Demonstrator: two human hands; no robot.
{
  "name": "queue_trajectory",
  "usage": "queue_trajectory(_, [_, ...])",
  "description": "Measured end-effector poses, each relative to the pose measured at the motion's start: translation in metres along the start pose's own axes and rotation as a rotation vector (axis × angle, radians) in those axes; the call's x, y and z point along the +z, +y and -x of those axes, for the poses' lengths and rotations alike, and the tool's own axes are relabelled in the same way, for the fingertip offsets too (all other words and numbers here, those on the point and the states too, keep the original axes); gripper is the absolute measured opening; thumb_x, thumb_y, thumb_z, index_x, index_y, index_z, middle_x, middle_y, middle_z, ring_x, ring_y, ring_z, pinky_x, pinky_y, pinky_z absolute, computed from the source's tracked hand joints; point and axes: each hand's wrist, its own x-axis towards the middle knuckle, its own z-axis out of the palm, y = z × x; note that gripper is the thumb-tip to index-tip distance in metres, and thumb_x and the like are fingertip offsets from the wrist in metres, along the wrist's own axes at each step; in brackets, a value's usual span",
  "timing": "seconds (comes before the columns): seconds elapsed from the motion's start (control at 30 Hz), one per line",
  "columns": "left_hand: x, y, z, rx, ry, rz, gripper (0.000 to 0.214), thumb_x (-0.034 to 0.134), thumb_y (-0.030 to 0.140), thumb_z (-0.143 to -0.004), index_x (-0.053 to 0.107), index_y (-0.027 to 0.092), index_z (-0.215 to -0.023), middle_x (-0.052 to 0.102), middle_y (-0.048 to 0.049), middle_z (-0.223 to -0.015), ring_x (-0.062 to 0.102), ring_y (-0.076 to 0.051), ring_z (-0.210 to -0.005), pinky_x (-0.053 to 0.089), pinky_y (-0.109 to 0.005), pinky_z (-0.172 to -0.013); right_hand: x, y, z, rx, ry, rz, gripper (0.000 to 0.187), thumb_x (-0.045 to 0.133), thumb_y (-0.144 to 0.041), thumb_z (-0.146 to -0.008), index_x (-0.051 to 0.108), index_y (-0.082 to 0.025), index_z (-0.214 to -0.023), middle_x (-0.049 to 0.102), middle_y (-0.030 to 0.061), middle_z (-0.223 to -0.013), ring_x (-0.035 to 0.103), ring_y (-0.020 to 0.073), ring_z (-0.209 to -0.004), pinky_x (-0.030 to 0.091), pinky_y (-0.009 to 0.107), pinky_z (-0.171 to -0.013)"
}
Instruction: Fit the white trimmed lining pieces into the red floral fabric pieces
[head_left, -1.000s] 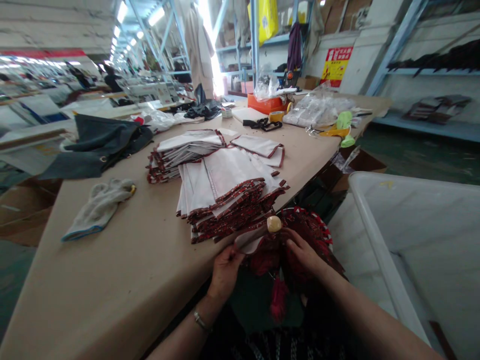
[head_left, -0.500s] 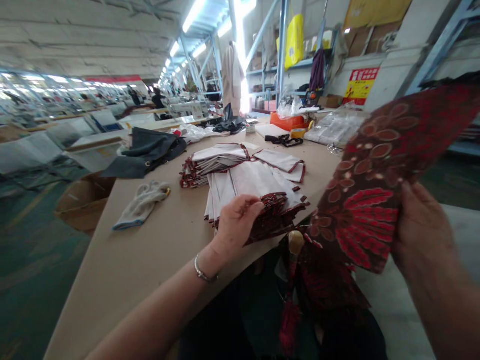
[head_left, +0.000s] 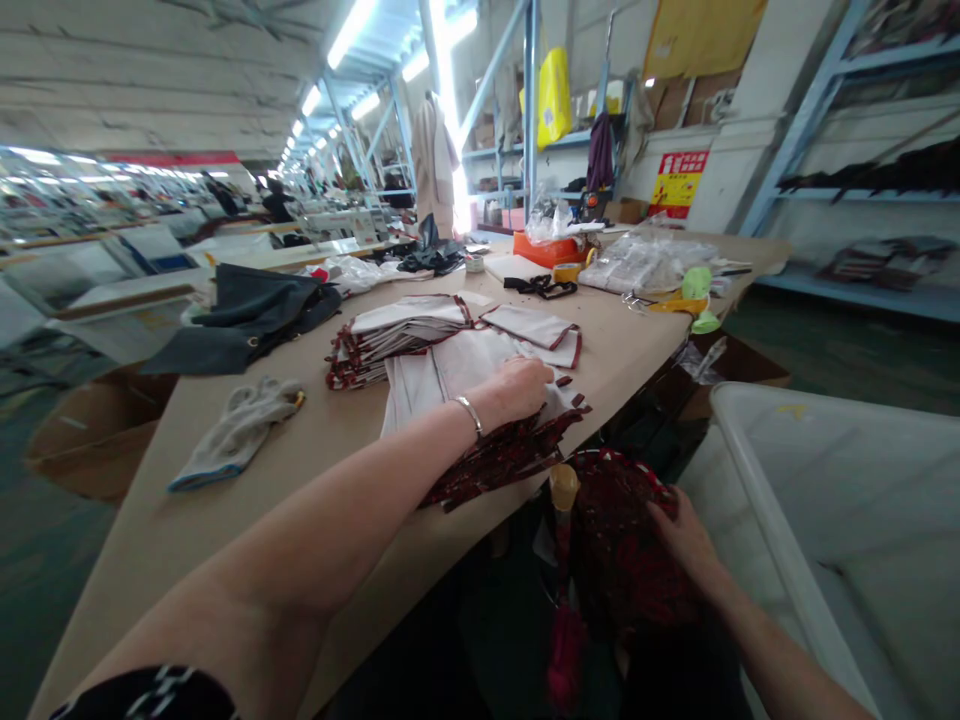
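My left hand (head_left: 525, 388), with a bracelet at its wrist, rests over the near stack of white-backed, dark red-edged fabric pieces (head_left: 476, 362) on the table. Its fingers are curled down at the stack's right side; whether a piece is pinched in them is hidden. Low on the right, my right hand (head_left: 686, 535) grips the edge of a dark red patterned fabric piece (head_left: 626, 530) over my lap, thumb on top. Between table edge and this fabric stands a rounded wooden knob (head_left: 564, 485) with a red tassel (head_left: 565, 650) below it.
A second fabric stack (head_left: 405, 325) and a folded piece (head_left: 536, 330) lie behind. A work glove (head_left: 240, 430) and dark grey cloth (head_left: 240, 315) are left. Scissors (head_left: 679, 305) and plastic-wrapped goods (head_left: 637, 262) lie at back right. A white bin (head_left: 757, 480) stands right of me.
My right hand has lowered from beside the table to my lap, and the patterned fabric it held up is down there. My left hand has reached further over the stack. The view has turned right.
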Motion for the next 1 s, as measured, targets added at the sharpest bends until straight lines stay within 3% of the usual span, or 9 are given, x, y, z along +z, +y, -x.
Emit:
queue_trajectory(0.17, [-0.010,0.005,-0.008,0.011,-0.105,-0.044,0.028,0.051,0.013,-0.074,0.074,0.012,-0.089,0.072,-0.0160,-0.090,0.067,-0.027,-0.084,0.050,-0.033,-0.072,-0.009,-0.056,-0.004,-0.151,-0.117,-0.160,0.049,0.052,-0.048,-0.083,0.050,-0.020,-0.123,0.062,0.0119,-0.119,0.060,0.0255,-0.111,0.044,0.044,-0.100])
queue_trajectory(0.3, [-0.022,0.010,-0.007,0.060,-0.141,-0.058,0.030,0.053,0.018,-0.076,0.073,0.016,-0.099,0.072,-0.0136,-0.099,0.066,-0.025,-0.089,0.049,-0.031,-0.076,-0.010,-0.108,0.008,-0.229,-0.176,-0.245,0.044,0.052,-0.048,-0.086,0.052,-0.021,-0.121,0.065,0.0089,-0.111,0.063,0.0221,-0.098,0.049,0.039,-0.090])
queue_trajectory(0.4, [-0.026,0.013,-0.008,0.091,-0.175,-0.065,0.026,0.055,0.017,-0.075,0.074,0.017,-0.093,0.073,-0.0114,-0.096,0.066,-0.023,-0.087,0.048,-0.029,-0.076,-0.007,-0.132,0.021,-0.253,-0.218,-0.325,0.042,0.054,-0.048,-0.087,0.054,-0.022,-0.119,0.066,0.0078,-0.107,0.063,0.0218,-0.097,0.051,0.036,-0.085])
queue_trajectory(0.67, [-0.023,0.009,-0.022,0.097,-0.171,-0.049,0.024,0.058,0.003,-0.066,0.075,0.011,-0.081,0.074,-0.0156,-0.088,0.066,-0.025,-0.087,0.047,-0.029,-0.077,-0.003,-0.141,0.044,-0.284,-0.296,-0.376,0.034,0.055,-0.046,-0.088,0.058,-0.024,-0.113,0.066,0.0066,-0.110,0.063,0.0215,-0.099,0.051,0.033,-0.083])
queue_trajectory(0.8, [-0.031,0.001,-0.019,0.059,-0.150,-0.008,0.026,0.057,-0.001,-0.064,0.075,0.012,-0.076,0.075,-0.0127,-0.085,0.065,-0.023,-0.084,0.046,-0.027,-0.076,-0.004,-0.145,0.049,-0.301,-0.364,-0.369,0.029,0.054,-0.044,-0.089,0.059,-0.024,-0.110,0.067,0.0049,-0.102,0.064,0.0202,-0.094,0.051,0.031,-0.084])
queue_trajectory(1.0, [-0.033,-0.014,-0.005,0.026,-0.118,0.081,0.027,0.053,0.017,-0.079,0.074,0.014,-0.097,0.074,-0.0080,-0.095,0.064,-0.017,-0.080,0.045,-0.022,-0.072,0.005,-0.156,0.050,-0.356,-0.398,-0.390,0.026,0.053,-0.042,-0.090,0.061,-0.024,-0.107,0.067,0.0055,-0.108,0.064,0.0204,-0.096,0.051,0.032,-0.086])
